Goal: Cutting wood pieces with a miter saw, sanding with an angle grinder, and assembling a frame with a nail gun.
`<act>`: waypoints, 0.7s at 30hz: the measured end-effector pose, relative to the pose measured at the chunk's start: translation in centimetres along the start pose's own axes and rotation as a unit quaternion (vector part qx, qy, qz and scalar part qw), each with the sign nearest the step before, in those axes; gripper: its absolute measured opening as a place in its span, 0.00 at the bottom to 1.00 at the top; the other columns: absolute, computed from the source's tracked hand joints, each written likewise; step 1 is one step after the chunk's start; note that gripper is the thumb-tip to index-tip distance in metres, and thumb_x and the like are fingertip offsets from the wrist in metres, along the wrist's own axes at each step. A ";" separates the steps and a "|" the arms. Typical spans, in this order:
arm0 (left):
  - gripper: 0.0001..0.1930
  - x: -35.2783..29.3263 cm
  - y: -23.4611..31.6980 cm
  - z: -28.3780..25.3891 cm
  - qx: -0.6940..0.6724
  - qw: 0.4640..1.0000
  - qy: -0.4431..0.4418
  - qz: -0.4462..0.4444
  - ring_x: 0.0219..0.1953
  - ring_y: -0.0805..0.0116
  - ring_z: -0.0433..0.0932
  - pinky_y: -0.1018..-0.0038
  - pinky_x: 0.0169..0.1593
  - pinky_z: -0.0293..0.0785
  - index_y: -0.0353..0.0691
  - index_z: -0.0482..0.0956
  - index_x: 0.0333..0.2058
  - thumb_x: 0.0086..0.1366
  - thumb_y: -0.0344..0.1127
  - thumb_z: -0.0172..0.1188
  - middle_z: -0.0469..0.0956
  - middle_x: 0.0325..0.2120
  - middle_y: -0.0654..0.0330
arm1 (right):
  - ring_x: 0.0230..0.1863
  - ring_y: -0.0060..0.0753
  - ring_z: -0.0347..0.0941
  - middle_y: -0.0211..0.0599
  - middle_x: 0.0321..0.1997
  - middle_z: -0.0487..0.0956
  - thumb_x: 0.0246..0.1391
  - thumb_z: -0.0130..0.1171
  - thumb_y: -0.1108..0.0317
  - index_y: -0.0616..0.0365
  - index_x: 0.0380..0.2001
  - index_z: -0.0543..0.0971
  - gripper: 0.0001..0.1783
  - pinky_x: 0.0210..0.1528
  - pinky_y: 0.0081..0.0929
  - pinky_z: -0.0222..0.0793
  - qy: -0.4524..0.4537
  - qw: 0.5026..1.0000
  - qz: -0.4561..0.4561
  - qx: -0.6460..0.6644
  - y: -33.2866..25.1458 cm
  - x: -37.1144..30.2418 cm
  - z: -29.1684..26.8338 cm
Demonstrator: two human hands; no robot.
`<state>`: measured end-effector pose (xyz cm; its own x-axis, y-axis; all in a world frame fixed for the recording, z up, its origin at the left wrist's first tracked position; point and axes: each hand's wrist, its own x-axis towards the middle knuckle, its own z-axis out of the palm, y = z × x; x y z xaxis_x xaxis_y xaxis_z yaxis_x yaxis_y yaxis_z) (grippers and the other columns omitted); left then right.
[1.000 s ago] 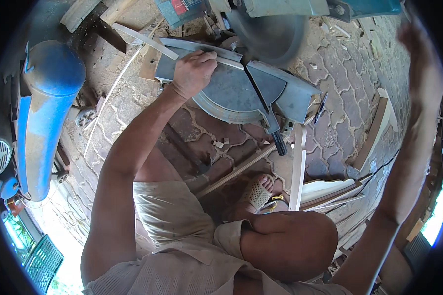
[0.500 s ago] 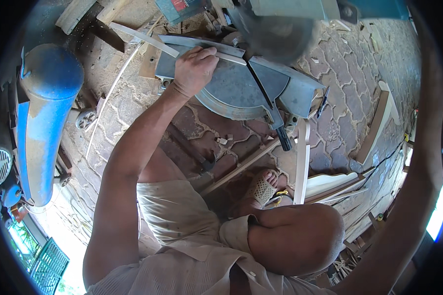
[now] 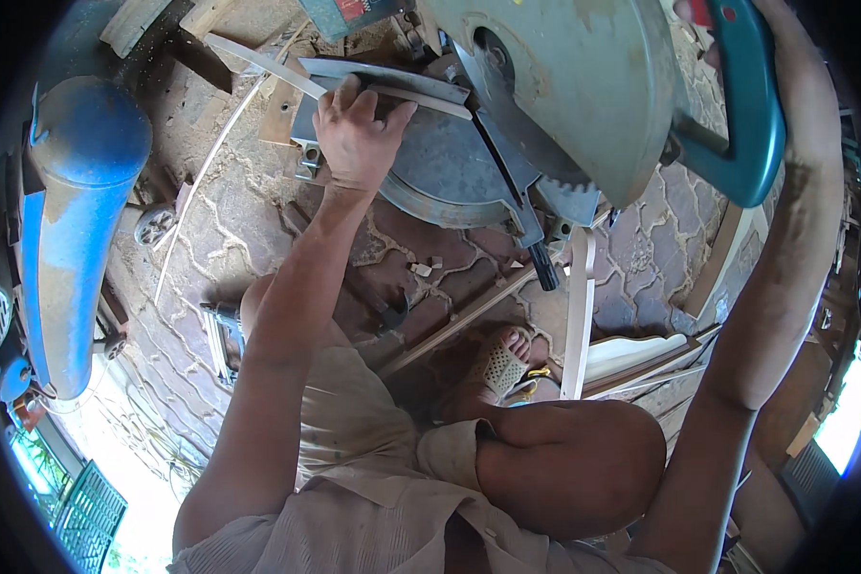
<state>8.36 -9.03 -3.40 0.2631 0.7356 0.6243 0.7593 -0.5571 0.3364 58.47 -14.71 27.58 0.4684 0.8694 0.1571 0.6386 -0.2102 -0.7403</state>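
Note:
A thin pale wood strip (image 3: 423,99) lies along the metal fence of a miter saw's round grey table (image 3: 440,177). My left hand (image 3: 359,134) holds the strip against the fence left of the slot, fingers bent over it and thumb held apart. The saw's pale green head (image 3: 584,86) is lowered over the table. Its toothed blade (image 3: 545,158) shows below the guard, close to the slot on its right. My right hand (image 3: 783,24) is wrapped around the teal handle (image 3: 761,124) at the upper right, partly cut off by the picture's edge.
A blue cylindrical tank (image 3: 91,220) stands at left. Wood strips (image 3: 576,316) and a curved-edge board (image 3: 631,356) lie near my sandalled foot (image 3: 505,364). A hammer-like tool (image 3: 378,301) and small offcuts (image 3: 421,270) rest on the paving.
The saw head has come down into view, with my right hand on its handle. My left hand has shifted slightly left, its thumb spreading away from its fingers.

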 end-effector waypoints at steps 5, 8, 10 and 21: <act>0.19 0.3 2.5 2.0 -0.053 0.999 0.010 0.004 0.44 0.50 0.79 0.53 0.45 0.72 0.40 0.80 0.22 0.45 0.47 0.79 0.84 0.44 0.55 | 0.30 0.33 0.77 0.43 0.31 0.81 0.71 0.45 0.55 0.64 0.44 0.79 0.22 0.33 0.31 0.75 0.006 0.998 -0.042 -0.047 -9.1 -8.4 3.4; 0.19 -0.3 0.7 1.1 -0.022 1.000 0.008 0.017 0.44 0.50 0.79 0.54 0.46 0.72 0.40 0.79 0.22 0.46 0.47 0.79 0.84 0.44 0.56 | 0.31 0.35 0.76 0.44 0.32 0.80 0.70 0.44 0.55 0.65 0.42 0.79 0.22 0.35 0.33 0.74 -0.012 0.997 -0.068 -0.030 -9.9 -10.5 6.9; 0.19 -0.4 0.7 1.2 -0.017 1.000 0.007 0.018 0.44 0.50 0.79 0.54 0.45 0.72 0.40 0.79 0.22 0.46 0.47 0.79 0.84 0.44 0.56 | 0.32 0.37 0.76 0.44 0.32 0.80 0.69 0.43 0.55 0.65 0.42 0.79 0.23 0.36 0.34 0.74 -0.017 0.996 -0.087 -0.031 -10.7 -11.6 7.9; 0.19 -0.3 0.8 1.4 -0.007 1.000 0.006 0.028 0.45 0.53 0.80 0.55 0.44 0.71 0.42 0.80 0.23 0.47 0.50 0.78 0.85 0.44 0.59 | 0.36 0.43 0.73 0.47 0.34 0.78 0.66 0.38 0.56 0.69 0.38 0.79 0.26 0.42 0.39 0.71 -0.047 0.982 -0.175 -0.048 -9.8 -15.7 9.6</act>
<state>9.73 -9.21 -4.29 0.2986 0.6984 0.6504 0.7356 -0.6026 0.3094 39.01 -22.01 26.14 0.1535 0.9325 0.3270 0.8068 0.0729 -0.5864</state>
